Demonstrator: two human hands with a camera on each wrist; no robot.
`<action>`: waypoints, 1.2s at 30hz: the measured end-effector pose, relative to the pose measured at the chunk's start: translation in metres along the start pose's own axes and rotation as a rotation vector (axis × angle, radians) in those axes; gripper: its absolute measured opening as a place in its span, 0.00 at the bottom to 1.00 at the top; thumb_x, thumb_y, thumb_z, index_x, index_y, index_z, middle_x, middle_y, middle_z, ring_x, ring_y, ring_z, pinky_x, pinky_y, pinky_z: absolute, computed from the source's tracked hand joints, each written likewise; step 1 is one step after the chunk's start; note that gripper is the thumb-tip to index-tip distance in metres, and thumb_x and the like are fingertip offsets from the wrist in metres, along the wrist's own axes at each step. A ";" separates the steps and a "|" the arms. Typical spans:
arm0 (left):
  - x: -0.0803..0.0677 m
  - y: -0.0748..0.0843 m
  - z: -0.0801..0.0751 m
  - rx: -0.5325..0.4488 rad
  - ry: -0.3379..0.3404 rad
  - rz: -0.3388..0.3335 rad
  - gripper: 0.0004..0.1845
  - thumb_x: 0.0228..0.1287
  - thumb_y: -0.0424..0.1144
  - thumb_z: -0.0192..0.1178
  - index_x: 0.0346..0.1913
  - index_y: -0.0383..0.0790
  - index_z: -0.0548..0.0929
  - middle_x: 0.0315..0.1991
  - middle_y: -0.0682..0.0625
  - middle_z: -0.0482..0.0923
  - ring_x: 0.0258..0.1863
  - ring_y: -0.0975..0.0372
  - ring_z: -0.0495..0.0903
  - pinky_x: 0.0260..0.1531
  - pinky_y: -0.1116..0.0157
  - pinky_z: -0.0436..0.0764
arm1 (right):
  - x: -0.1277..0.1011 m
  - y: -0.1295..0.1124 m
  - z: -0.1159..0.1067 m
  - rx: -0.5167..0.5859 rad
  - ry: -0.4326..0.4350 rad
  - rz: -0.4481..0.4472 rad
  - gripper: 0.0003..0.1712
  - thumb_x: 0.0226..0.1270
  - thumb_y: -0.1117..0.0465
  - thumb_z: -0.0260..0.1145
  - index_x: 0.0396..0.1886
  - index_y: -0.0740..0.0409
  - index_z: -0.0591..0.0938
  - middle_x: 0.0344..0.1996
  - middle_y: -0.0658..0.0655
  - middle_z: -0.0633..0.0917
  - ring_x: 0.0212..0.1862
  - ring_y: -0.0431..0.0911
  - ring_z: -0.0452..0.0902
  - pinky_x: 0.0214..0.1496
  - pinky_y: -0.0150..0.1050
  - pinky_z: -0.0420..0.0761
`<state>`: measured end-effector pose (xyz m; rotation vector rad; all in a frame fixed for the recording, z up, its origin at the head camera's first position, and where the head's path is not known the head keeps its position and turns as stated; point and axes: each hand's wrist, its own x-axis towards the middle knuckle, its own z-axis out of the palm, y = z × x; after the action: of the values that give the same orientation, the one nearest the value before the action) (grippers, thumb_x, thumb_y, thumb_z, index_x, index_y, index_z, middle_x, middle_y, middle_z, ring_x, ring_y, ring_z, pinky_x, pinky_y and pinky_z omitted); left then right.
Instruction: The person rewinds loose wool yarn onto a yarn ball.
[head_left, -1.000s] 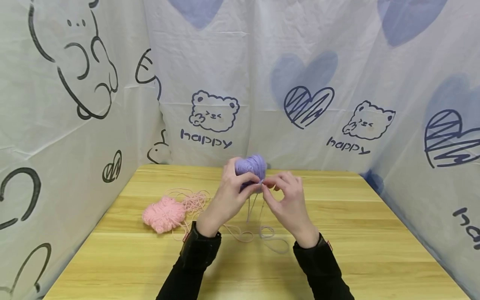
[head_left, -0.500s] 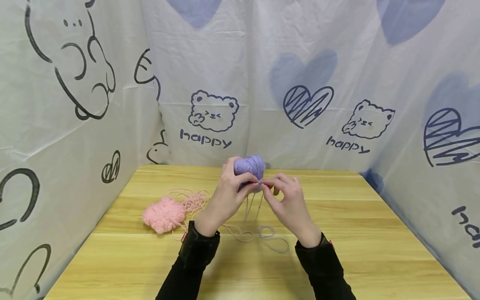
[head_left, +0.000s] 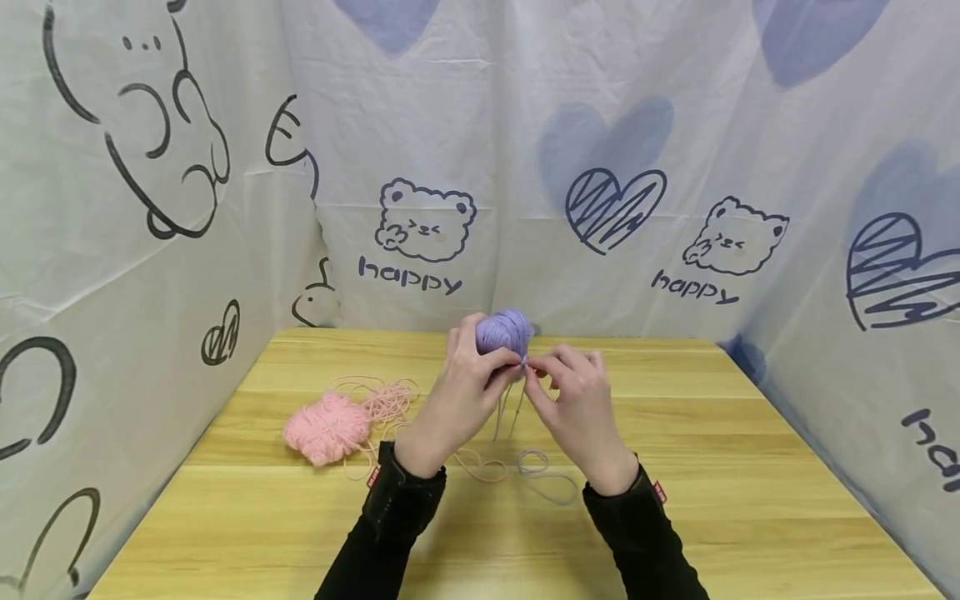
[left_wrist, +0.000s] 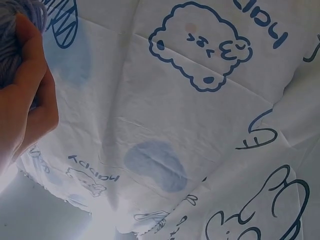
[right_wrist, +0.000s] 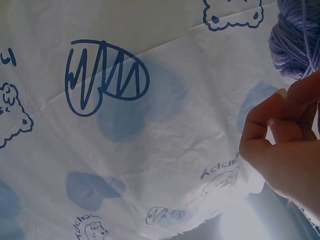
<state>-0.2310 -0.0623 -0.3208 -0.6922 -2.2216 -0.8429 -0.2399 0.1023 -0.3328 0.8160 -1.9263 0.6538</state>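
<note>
A ball of purple yarn is raised above the far part of the table, gripped in my left hand. The thumb and index finger of that hand pinch together at the ball's lower right side. Meeting them there, my right hand pinches purple yarn between thumb and index finger; the pinched bit is tiny and mostly hidden by the fingertips. Loose yarn ends dangle below the two hands. In the right wrist view the wound strands of the purple ball show above the bent fingers.
To the left on the wooden table lies a ball of pink yarn, with a loose pink tangle beside it. A looped purple strand lies between my forearms. Printed white curtains stand behind and at both sides.
Both hands stay together at the yarn with small shifts: slightly left, then slightly right again, the ball moving along. The dangling ends have swung a little. The pink yarn has stayed put.
</note>
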 end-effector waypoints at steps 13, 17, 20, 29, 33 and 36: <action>0.001 -0.004 -0.002 -0.042 0.001 -0.037 0.02 0.60 0.35 0.66 0.35 0.42 0.86 0.60 0.37 0.65 0.54 0.47 0.65 0.51 0.52 0.80 | 0.001 0.001 -0.003 0.032 -0.045 0.111 0.03 0.54 0.69 0.66 0.29 0.62 0.85 0.22 0.55 0.80 0.23 0.45 0.68 0.37 0.39 0.61; 0.002 -0.004 -0.002 -0.069 0.009 -0.020 0.04 0.57 0.35 0.68 0.37 0.43 0.87 0.60 0.36 0.65 0.55 0.46 0.65 0.51 0.51 0.79 | 0.002 0.001 -0.003 0.081 -0.087 0.122 0.03 0.55 0.70 0.66 0.29 0.62 0.84 0.23 0.54 0.79 0.24 0.44 0.69 0.37 0.38 0.61; 0.002 -0.004 -0.002 -0.075 0.007 -0.003 0.05 0.56 0.34 0.68 0.36 0.43 0.87 0.60 0.36 0.65 0.55 0.46 0.66 0.51 0.50 0.78 | 0.002 0.001 -0.002 0.098 -0.110 0.124 0.03 0.55 0.70 0.66 0.29 0.61 0.84 0.23 0.53 0.79 0.25 0.43 0.70 0.36 0.37 0.61; 0.001 -0.003 -0.005 -0.075 -0.018 -0.041 0.05 0.51 0.30 0.69 0.31 0.41 0.85 0.61 0.37 0.64 0.56 0.46 0.65 0.53 0.51 0.80 | 0.001 0.002 -0.003 0.126 -0.131 0.133 0.04 0.57 0.71 0.65 0.30 0.60 0.84 0.25 0.53 0.79 0.26 0.42 0.70 0.37 0.37 0.61; 0.001 -0.004 -0.004 -0.078 -0.017 -0.048 0.05 0.50 0.29 0.68 0.30 0.41 0.84 0.60 0.37 0.65 0.56 0.46 0.65 0.52 0.52 0.80 | 0.001 0.004 -0.003 0.131 -0.141 0.142 0.04 0.57 0.72 0.65 0.30 0.60 0.83 0.25 0.53 0.79 0.25 0.44 0.70 0.37 0.37 0.61; 0.001 -0.005 -0.004 -0.101 0.007 -0.055 0.05 0.50 0.29 0.67 0.28 0.40 0.83 0.60 0.37 0.65 0.56 0.47 0.65 0.52 0.52 0.80 | 0.001 0.005 -0.004 0.127 -0.143 0.157 0.04 0.56 0.72 0.66 0.29 0.60 0.83 0.24 0.53 0.80 0.24 0.44 0.70 0.37 0.36 0.61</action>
<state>-0.2333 -0.0683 -0.3198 -0.6769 -2.2133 -0.9889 -0.2419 0.1077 -0.3309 0.8145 -2.1105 0.8390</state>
